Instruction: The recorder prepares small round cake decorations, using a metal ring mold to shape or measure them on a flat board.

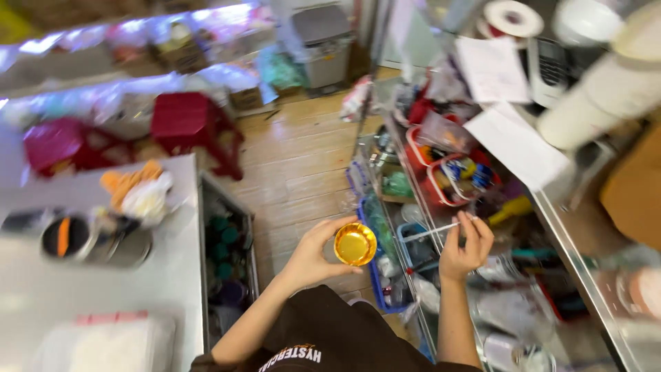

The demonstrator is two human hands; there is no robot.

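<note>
Left hand (313, 251): grasping a small round shiny gold foil cup (355, 244), fingers curling around its rim, open side facing up.
Right hand (466, 246): pinching 1 thin clear plastic stick (430, 231) between thumb and fingertips, stick lying level, pointing toward the cup.
Cup: sitting just beside the stick's free end, apart from it.
Beyond the right fingers: red plastic baskets (441, 172) resting on a metal wire rack (413, 207).

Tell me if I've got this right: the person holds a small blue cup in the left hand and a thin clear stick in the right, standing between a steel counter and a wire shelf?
Not quite. The head view shows the cup in the left hand is shiny gold, not blue. The rest stands: the right hand pinches a thin clear stick, with the steel counter on one side and the wire shelf on the other.
</note>
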